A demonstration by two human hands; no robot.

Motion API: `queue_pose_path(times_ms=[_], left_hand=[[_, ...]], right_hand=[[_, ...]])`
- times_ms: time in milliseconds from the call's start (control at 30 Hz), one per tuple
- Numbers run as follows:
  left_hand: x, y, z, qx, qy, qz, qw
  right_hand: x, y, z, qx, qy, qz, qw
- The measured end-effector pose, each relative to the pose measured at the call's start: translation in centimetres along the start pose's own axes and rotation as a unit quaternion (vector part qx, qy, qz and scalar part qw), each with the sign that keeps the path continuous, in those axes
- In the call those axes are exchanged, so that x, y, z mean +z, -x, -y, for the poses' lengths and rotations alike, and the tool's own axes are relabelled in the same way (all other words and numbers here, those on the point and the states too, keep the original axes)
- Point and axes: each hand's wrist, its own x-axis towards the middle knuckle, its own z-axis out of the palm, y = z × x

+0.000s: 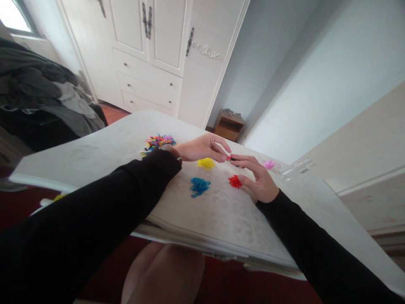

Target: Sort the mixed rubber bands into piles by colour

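A mixed-colour pile of small elastic bands lies at the far left of the white surface, behind the black-sleeved wrist. The left hand reaches rightward, fingertips narrowed and meeting the right hand; both pinch one tiny red band between them. Below sit sorted heaps: yellow bands, blue bands, red bands, with pink bands farther right. The loops look featherlight, soft, stretchy and slightly grippy; a fingertip pinch on the thin rim probably suits them best.
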Motion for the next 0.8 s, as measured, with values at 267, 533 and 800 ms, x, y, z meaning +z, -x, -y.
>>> queue_pose_path(times_ms=[267, 533, 800], left_hand=[[0.2, 0.0, 0.0, -0.013, -0.014, 0.011, 1.0], [0.2, 0.0, -0.2, -0.017, -0.029, 0.004, 0.999], [0.2, 0.0, -1.5, 0.036, -0.035, -0.125, 0.991]], right_hand=[[0.1, 0.1, 0.3, 0.001, -0.01, 0.01, 1.0], [-0.1, -0.1, 0.4, 0.095, -0.028, -0.106, 0.989], [-0.6, -0.3, -0.1, 0.183, 0.01, -0.135, 0.974]])
